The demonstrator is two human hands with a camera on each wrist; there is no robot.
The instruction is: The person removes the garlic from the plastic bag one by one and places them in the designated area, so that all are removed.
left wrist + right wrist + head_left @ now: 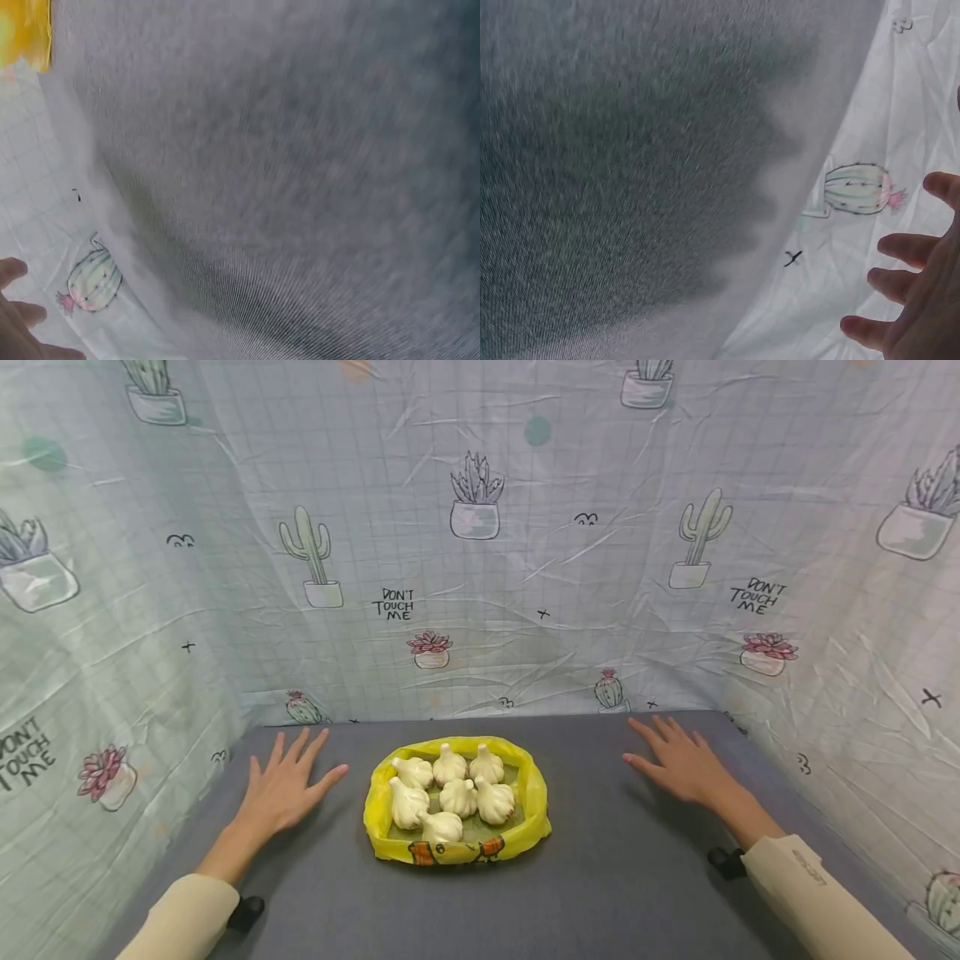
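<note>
Several white garlic bulbs (pixel 458 797) sit inside a yellow bag (pixel 534 793) with its rim rolled down, in the middle of the table in the head view. To the left of the bag, my left hand (pixel 281 789) is spread with straight fingers and holds nothing. On the other side, well apart from the bag, my right hand (pixel 682 764) is also spread and holds nothing. A corner of the bag shows at the top left of the left wrist view. In the right wrist view, the fingers (pixel 907 285) are straight and separated.
A grey cloth (pixel 600 893) covers the table. Crinkled curtains (pixel 517 643) printed with cacti and succulents hang behind it and on both sides. A dark wrist strap piece (pixel 246 913) shows by the left sleeve, and another (pixel 726 863) by the right sleeve.
</note>
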